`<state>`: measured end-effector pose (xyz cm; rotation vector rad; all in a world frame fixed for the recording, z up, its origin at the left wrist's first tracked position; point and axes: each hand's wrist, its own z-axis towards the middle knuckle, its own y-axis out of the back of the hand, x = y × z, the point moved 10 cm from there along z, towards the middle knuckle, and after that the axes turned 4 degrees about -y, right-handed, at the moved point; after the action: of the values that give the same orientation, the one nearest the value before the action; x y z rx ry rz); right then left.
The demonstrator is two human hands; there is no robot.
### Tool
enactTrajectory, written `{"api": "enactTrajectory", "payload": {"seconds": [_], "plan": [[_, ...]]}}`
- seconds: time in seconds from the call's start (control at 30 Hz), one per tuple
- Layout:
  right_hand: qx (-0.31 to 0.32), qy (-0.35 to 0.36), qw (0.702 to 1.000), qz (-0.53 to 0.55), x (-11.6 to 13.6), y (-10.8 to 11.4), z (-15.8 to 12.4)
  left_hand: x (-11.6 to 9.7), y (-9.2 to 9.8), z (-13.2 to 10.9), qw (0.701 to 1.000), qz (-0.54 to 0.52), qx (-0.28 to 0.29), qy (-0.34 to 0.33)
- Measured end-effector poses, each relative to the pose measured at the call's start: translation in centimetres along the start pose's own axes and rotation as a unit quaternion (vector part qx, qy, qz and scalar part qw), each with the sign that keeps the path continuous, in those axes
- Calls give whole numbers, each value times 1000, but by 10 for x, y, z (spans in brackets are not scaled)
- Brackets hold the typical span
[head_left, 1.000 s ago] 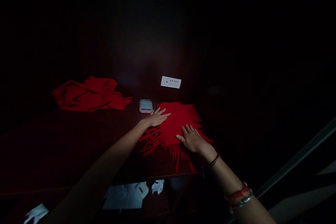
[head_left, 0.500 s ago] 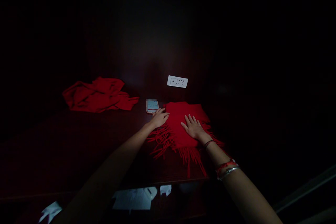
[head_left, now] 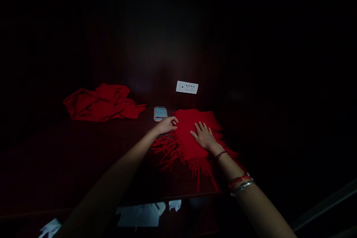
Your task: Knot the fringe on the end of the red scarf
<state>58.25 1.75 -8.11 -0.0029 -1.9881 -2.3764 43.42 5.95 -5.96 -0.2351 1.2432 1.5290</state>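
A red fringed scarf point(head_left: 186, 139) lies folded on the dark wooden surface, its tassels spreading to the left, front and right. My right hand point(head_left: 205, 137) rests flat on top of it with fingers spread. At the scarf's left edge is my left hand point(head_left: 167, 124); its fingers are loosely bent, with a gap between them and the thumb, and no cloth shows in its grip. Just behind that hand, a phone point(head_left: 160, 113) with a lit screen lies on the surface, partly covered by the hand.
A crumpled red cloth point(head_left: 100, 104) lies at the back left. On the dark back wall is a white socket plate point(head_left: 187, 87). Below the front edge, papers point(head_left: 138, 215) and a crumpled white piece point(head_left: 174, 205) show on a lower level. Most surroundings are dark.
My left hand has drawn slightly left and its fingers have bent; before, they reached out toward the scarf and phone. My right hand stays flat on the scarf. The view has shifted slightly.
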Motion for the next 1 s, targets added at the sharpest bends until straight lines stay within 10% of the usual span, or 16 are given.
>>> {"api": "enactTrajectory", "payload": {"seconds": [0.5, 0.73, 1.0], "plan": [[-30, -3, 1000, -5, 2, 3, -5, -26, 5, -5, 988, 82, -15, -132], [-26, 0, 1000, -3, 2, 2, -6, 17, 22, -3, 991, -62, -101, 67], [-39, 19, 999, -10, 9, 14, -8, 20, 11, -4, 987, -47, -120, 97]]}}
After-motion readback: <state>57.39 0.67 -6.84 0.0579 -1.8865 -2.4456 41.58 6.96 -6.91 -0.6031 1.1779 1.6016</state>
